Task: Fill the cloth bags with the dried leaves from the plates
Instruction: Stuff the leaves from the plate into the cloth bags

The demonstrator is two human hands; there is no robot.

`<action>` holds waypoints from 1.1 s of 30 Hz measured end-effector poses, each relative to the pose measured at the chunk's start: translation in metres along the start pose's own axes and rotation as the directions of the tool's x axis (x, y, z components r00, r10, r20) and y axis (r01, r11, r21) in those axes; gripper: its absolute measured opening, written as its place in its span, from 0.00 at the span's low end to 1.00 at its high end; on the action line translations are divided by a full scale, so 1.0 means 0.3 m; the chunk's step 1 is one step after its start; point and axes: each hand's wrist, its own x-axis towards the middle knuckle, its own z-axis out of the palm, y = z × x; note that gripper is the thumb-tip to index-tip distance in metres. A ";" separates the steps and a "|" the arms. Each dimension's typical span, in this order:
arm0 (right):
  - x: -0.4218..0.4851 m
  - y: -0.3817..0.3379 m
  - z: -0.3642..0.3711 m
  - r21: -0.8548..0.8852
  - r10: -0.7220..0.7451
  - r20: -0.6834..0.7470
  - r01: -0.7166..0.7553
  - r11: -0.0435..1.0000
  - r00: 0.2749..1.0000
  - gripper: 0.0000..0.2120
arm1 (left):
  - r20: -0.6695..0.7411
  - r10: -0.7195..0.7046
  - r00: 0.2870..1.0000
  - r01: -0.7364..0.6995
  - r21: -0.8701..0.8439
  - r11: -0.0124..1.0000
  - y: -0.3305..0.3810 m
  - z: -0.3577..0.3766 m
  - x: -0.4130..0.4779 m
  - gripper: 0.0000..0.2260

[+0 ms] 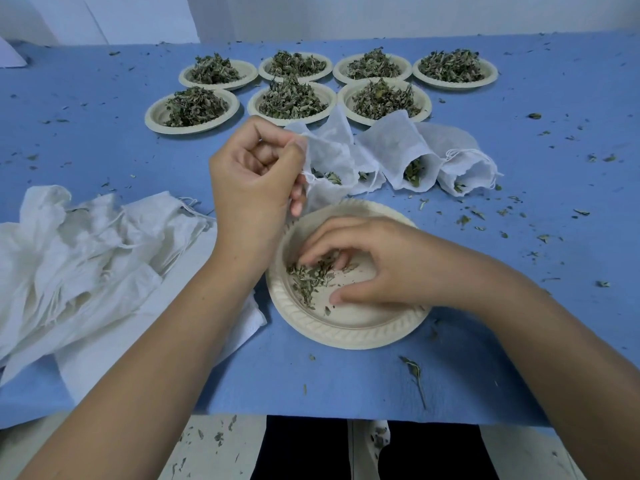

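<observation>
– Now, left hand (256, 174): state of the fingers (298, 150)?
– Curled. Thumb and forefinger pinch the mouth edge of one cloth bag (329, 157), held up just beyond the far rim of the near plate (346, 329). The bag hangs from the pinch. Leaf pieces show at its lower part; whether they sit inside it cannot be told.
– Right hand (374, 261)?
– Inside the near plate. Fingers (322, 244) bent downward, tips resting on the dried leaves (311, 277). The thumb is set apart, its tip on the plate floor. The leaves are touched, not clasped.
– Contents of the near plate?
– One small loose patch of dried leaves on its left half, directly under the right fingertips. The remaining floor carries a few crumbs.
– Other containers?
– Beyond the near plate, right of the held bag: several filled bags (405, 147) lying on their sides, mouths toward the plate, leaves visible in the mouths. Farther beyond: seven heaped plates (152, 116) in two rows, each carrying a mound of leaves. Left of the near plate: a pile of empty bags (86, 251), crumpled, drawstrings loose.
– Surface?
– Blue tabletop (554, 98), with leaf fragments (464, 220) scattered on all sides of the near plate.
</observation>
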 end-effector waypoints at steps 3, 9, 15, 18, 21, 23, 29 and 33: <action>-0.008 0.019 -0.029 -0.060 0.067 -0.237 -0.084 0.995 0.969 0.11 | -0.004 -0.003 1.000 0.003 -0.006 1.000 0.000 0.000 0.001 0.11; -0.016 -0.021 0.013 0.351 0.138 0.032 -0.140 0.926 0.990 0.13 | -0.009 -0.009 1.000 0.009 -0.007 1.000 -0.004 0.002 0.000 0.11; -0.002 -0.008 0.000 0.078 0.156 -0.268 -0.140 0.987 0.951 0.17 | -0.005 -0.009 1.000 0.009 -0.005 1.000 -0.003 -0.001 0.003 0.11; 0.004 -0.018 0.034 0.058 0.099 -0.042 -0.097 0.994 0.994 0.24 | 0.006 -0.007 1.000 0.007 -0.006 1.000 -0.004 0.000 0.002 0.11; 0.002 -0.021 0.039 0.143 0.066 -0.018 -0.063 0.988 0.998 0.25 | 0.007 0.005 1.000 -0.005 0.000 1.000 -0.004 -0.001 0.002 0.11; 0.003 -0.019 0.040 0.067 0.038 -0.040 -0.035 0.997 0.998 0.24 | 0.006 0.006 1.000 -0.006 0.005 1.000 -0.003 -0.002 0.001 0.11; 0.013 -0.037 0.067 0.026 -0.048 -0.014 0.048 0.998 0.999 0.17 | 0.013 0.012 1.000 -0.012 0.013 1.000 -0.005 -0.002 0.000 0.11; 0.015 -0.038 0.074 0.021 -0.151 -0.008 0.151 0.988 0.989 0.09 | 0.015 0.014 1.000 -0.014 0.013 1.000 -0.004 -0.002 0.000 0.10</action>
